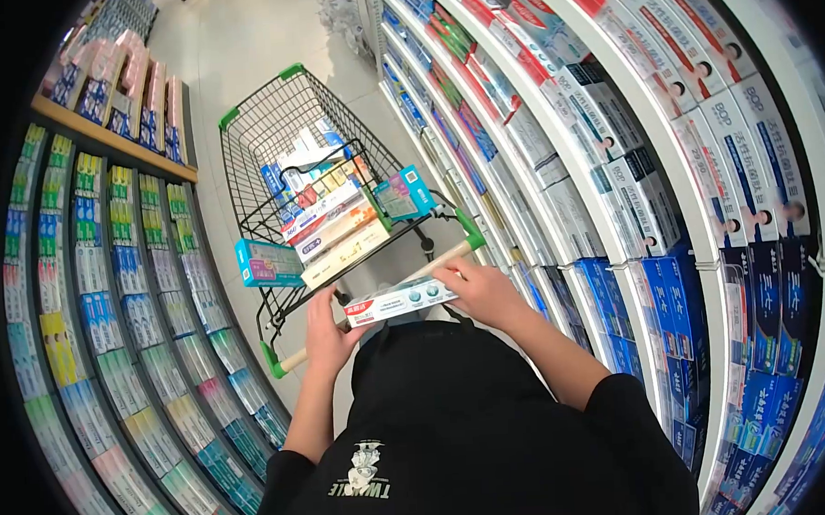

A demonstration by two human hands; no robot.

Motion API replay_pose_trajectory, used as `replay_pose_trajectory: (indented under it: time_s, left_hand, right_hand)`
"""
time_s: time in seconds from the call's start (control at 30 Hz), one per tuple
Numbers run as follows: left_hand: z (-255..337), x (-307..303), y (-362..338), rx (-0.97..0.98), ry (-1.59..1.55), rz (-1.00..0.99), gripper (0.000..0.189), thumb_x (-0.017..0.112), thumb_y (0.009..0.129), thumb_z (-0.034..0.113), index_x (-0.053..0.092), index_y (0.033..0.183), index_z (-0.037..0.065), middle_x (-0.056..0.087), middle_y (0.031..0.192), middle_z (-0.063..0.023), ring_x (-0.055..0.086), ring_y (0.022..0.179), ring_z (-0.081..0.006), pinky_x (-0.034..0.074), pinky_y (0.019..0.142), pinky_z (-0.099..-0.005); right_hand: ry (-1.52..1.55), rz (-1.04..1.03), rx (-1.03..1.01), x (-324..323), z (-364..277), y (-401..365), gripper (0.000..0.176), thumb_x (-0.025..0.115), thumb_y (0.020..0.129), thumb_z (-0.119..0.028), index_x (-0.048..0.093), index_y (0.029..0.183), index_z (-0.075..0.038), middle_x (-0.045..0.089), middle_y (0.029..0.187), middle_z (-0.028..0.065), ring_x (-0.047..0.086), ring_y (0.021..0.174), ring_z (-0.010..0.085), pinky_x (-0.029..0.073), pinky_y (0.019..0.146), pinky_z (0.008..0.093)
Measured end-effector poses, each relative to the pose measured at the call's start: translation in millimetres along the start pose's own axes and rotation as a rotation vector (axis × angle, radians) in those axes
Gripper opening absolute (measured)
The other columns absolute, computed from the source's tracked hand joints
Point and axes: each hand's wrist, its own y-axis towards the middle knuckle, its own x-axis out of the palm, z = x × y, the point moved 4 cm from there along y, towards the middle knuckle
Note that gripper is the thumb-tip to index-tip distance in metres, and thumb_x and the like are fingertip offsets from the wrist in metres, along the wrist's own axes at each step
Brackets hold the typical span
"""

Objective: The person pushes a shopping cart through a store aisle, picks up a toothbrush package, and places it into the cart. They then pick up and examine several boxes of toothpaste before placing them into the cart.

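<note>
Toothpaste box (399, 300) — long, white-teal, red label — held level over cart handle (377, 296).

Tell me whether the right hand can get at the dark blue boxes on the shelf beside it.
Probably yes: the dark blue boxes stand unblocked just beside that forearm. But the right hand shares a toothpaste box with the left hand, so it must let go first.

Black wire shopping cart with green corner caps (258, 135), standing on pale tiled floor (237, 35) in an aisle beside white shelving (702, 245) packed with upright toothpaste boxes. Stacked long toothpaste cartons (338, 228) filling its near end. Teal box (268, 263) perched at left rim, second teal box (404, 194) at right rim.
</note>
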Motion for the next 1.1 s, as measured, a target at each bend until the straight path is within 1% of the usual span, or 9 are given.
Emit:
replay_pose_trajectory:
  time_s: [0.07, 0.1, 0.27, 0.3, 0.4, 0.53, 0.7, 0.8, 1.1]
  left_hand:
    - [-24.8, 17.8, -16.8, -0.142, 0.123, -0.350, 0.062, 0.083, 0.084, 0.052, 0.063, 0.122, 0.006, 0.071, 0.091, -0.0128, 0.069, 0.093, -0.0339, 0.055, 0.082, -0.0483]
    - [-35.2, 27.2, -23.6, -0.110, 0.250, -0.425, 0.059, 0.073, 0.088, 0.064, 0.064, 0.104, 0.007, 0.067, 0.076, -0.0111, 0.070, 0.077, -0.0341, 0.055, 0.069, -0.0473]
    - [-40.5, 36.8, -27.0, 0.010, 0.422, -0.210, 0.055, 0.071, 0.090, 0.062, 0.060, 0.090, 0.008, 0.065, 0.072, -0.0116, 0.068, 0.068, -0.0348, 0.053, 0.060, -0.0458]
    - [-40.2, 36.3, -26.2, 0.010, 0.445, -0.204, 0.054, 0.071, 0.091, 0.062, 0.060, 0.089, 0.008, 0.065, 0.072, -0.0118, 0.068, 0.068, -0.0347, 0.053, 0.060, -0.0456]
    - [-42.3, 36.3, -19.2, 0.024, 0.442, -0.189, 0.054, 0.071, 0.091, 0.061, 0.058, 0.088, 0.009, 0.065, 0.071, -0.0120, 0.068, 0.067, -0.0348, 0.053, 0.060, -0.0463]
    - [-47.8, 35.5, -1.9, -0.005, 0.445, -0.205, 0.054, 0.070, 0.091, 0.062, 0.057, 0.088, 0.009, 0.065, 0.071, -0.0125, 0.068, 0.067, -0.0357, 0.053, 0.060, -0.0475]
    - [-56.1, 35.9, 29.9, -0.006, 0.440, -0.192, 0.055, 0.069, 0.092, 0.062, 0.056, 0.087, 0.008, 0.065, 0.071, -0.0133, 0.068, 0.067, -0.0366, 0.053, 0.060, -0.0488]
    - [-57.9, 33.5, 50.4, 0.005, 0.439, -0.166, 0.055, 0.069, 0.092, 0.061, 0.056, 0.088, 0.008, 0.066, 0.071, -0.0136, 0.068, 0.067, -0.0367, 0.053, 0.060, -0.0489]
    - [-81.9, 31.0, 118.0, -0.015, 0.429, -0.175, 0.057, 0.067, 0.093, 0.062, 0.056, 0.087, 0.007, 0.068, 0.072, -0.0145, 0.070, 0.070, -0.0366, 0.055, 0.061, -0.0483]
  right_hand:
    - [0.070, 0.079, 0.121, -4.0, 7.6, -22.1, 0.048, 0.081, 0.087, -0.027, 0.062, 0.129, -0.015, 0.064, 0.120, 0.0065, 0.071, 0.089, 0.0329, 0.058, 0.075, 0.0434]
    - [0.099, 0.114, 0.198, -4.5, 11.5, -34.0, 0.048, 0.081, 0.087, -0.028, 0.062, 0.130, -0.015, 0.064, 0.121, 0.0067, 0.071, 0.090, 0.0337, 0.058, 0.076, 0.0438]
    - [0.311, 0.462, 0.438, -17.0, 31.1, -77.2, 0.046, 0.080, 0.093, -0.024, 0.059, 0.130, -0.005, 0.065, 0.117, 0.0131, 0.072, 0.092, 0.0286, 0.057, 0.076, 0.0382]
    - [0.562, 0.486, 0.544, -12.4, 36.3, -84.2, 0.044, 0.076, 0.098, -0.021, 0.056, 0.133, -0.003, 0.065, 0.112, 0.0107, 0.067, 0.083, 0.0179, 0.054, 0.072, 0.0327]
    - [1.039, 0.490, 0.846, -10.5, 50.8, -102.1, 0.046, 0.072, 0.103, -0.023, 0.051, 0.139, -0.004, 0.064, 0.112, 0.0065, 0.062, 0.075, 0.0108, 0.051, 0.068, 0.0280]
    - [1.158, 0.589, 0.830, -4.8, 75.8, -106.7, 0.050, 0.060, 0.110, -0.025, 0.041, 0.153, -0.007, 0.065, 0.112, 0.0042, 0.061, 0.074, 0.0101, 0.050, 0.064, 0.0262]
    - [0.913, 0.608, 0.737, -25.4, 100.2, -92.2, 0.042, 0.061, 0.109, -0.027, 0.053, 0.143, -0.002, 0.068, 0.111, 0.0078, 0.063, 0.080, 0.0098, 0.052, 0.064, 0.0270]
    - [0.474, 0.534, 0.701, -69.7, 82.0, -64.6, 0.046, 0.063, 0.108, -0.027, 0.052, 0.143, 0.000, 0.069, 0.108, 0.0108, 0.064, 0.083, 0.0125, 0.053, 0.067, 0.0303]
    - [-0.128, 0.712, 0.502, -140.5, 102.8, 50.9, 0.048, 0.068, 0.103, -0.029, 0.057, 0.140, -0.001, 0.062, 0.122, 0.0244, 0.069, 0.091, 0.0371, 0.055, 0.078, 0.0435]
